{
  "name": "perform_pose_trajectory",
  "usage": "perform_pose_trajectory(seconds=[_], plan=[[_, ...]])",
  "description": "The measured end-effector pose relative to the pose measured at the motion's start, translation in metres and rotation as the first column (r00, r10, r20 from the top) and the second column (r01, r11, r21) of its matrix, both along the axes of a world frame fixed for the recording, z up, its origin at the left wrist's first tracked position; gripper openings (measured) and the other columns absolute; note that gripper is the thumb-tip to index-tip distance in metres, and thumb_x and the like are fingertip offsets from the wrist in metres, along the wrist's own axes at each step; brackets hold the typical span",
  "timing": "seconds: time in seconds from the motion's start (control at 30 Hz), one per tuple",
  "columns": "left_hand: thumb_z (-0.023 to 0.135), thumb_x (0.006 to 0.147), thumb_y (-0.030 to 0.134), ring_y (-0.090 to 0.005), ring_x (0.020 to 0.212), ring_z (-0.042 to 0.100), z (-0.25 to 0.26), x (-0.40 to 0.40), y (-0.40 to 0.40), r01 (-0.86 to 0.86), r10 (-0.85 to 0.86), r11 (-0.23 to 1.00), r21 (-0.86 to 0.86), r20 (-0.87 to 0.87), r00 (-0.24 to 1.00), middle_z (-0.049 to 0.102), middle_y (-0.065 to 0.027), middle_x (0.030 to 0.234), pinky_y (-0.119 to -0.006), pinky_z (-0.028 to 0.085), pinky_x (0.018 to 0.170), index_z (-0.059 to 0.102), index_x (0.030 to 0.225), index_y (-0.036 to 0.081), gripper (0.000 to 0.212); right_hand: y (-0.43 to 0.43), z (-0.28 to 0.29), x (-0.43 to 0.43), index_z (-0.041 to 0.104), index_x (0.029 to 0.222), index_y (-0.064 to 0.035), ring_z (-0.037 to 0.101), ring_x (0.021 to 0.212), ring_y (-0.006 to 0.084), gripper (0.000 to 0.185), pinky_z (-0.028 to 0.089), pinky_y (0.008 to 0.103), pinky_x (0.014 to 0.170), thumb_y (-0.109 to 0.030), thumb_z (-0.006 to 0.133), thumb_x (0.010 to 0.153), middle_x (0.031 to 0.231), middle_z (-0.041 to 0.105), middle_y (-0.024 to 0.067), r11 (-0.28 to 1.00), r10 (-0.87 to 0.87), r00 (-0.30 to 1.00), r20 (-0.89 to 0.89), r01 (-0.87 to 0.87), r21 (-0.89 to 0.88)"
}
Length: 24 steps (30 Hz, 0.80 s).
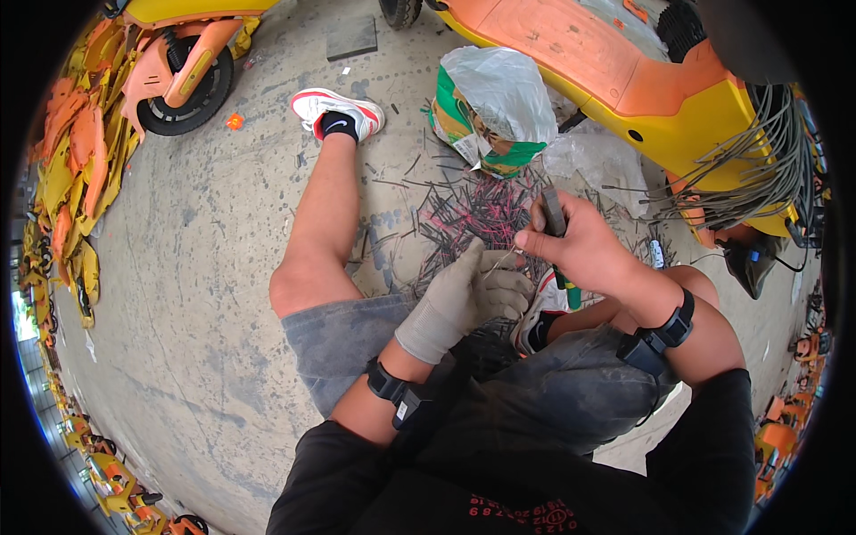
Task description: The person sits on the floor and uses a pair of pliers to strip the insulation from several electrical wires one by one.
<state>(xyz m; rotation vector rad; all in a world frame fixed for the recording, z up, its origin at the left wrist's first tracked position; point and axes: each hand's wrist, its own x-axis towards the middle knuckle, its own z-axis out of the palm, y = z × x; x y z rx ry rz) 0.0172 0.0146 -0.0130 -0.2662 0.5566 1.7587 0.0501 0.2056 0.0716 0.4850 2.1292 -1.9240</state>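
Observation:
My left hand [475, 291], in a pale grey knit glove, has thumb and fingers closed around thin wire [495, 263]. The wire's end reaches towards the thumb of my bare right hand [578, 237]. In that right fist is a hand tool [554, 212] with a dark, blocky upper end. Green handle parts [573, 295] show beneath the fist and seem to belong to it; its middle is hidden by my fingers. On the floor just beyond both hands lies a heap of cut black and pink-red wire sheathing [485, 207].
Behind the heap stands a green printed bag with a whitish liner [498, 87]. A yellow-orange scooter body [628, 93] lies at right, with a bundle of grey cables [749, 174] over its end. Scooter panels [80, 147] pile up at left near a front wheel [194, 90].

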Motion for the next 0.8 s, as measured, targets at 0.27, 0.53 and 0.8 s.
perform_pose_trajectory(seconds=[0.27, 0.53, 0.8], plan=[[0.046, 0.103, 0.03, -0.0271, 0.07, 0.067, -0.003, 0.006, -0.009, -0.014, -0.008, 0.971, 0.24, 0.087, 0.996, 0.07, -0.0141, 0.086, -0.036, 0.054, 0.066, 0.059, 0.109, -0.002, 0.035, 0.002, -0.002, 0.001, 0.048, 0.077, -0.0066, 0.041, 0.066, 0.0088, 0.028, 0.039, 0.0281, 0.059, -0.012, 0.074, 0.086, 0.068, 0.046, -0.0027, 0.98, 0.117, 0.993, -0.027, -0.111, 0.163], [0.052, 0.099, 0.012, -0.0178, 0.065, 0.068, 0.025, 0.006, -0.003, -0.385, -0.373, 0.887, -0.255, -0.887, -0.272, 0.07, -0.0102, 0.08, -0.031, 0.053, 0.059, 0.061, 0.1, -0.001, 0.016, 0.005, -0.007, 0.002, 0.051, 0.079, -0.0057, 0.042, 0.066, 0.0098, 0.027, 0.04, 0.029, 0.06, -0.016, 0.075, 0.084, 0.067, 0.049, -0.0006, 0.959, 0.125, 0.992, 0.024, -0.127, 0.254], [0.052, 0.101, 0.026, -0.0217, 0.084, 0.071, 0.013, 0.009, 0.003, -0.205, -0.149, 0.937, -0.283, -0.856, 0.495, 0.071, -0.0173, 0.096, -0.03, 0.055, 0.073, 0.056, 0.121, -0.004, 0.036, 0.005, -0.008, 0.001, 0.052, 0.079, -0.0056, 0.043, 0.065, 0.0097, 0.026, 0.04, 0.0291, 0.059, -0.016, 0.076, 0.084, 0.068, 0.051, -0.0005, 0.962, 0.067, 0.994, 0.083, -0.086, 0.258]])
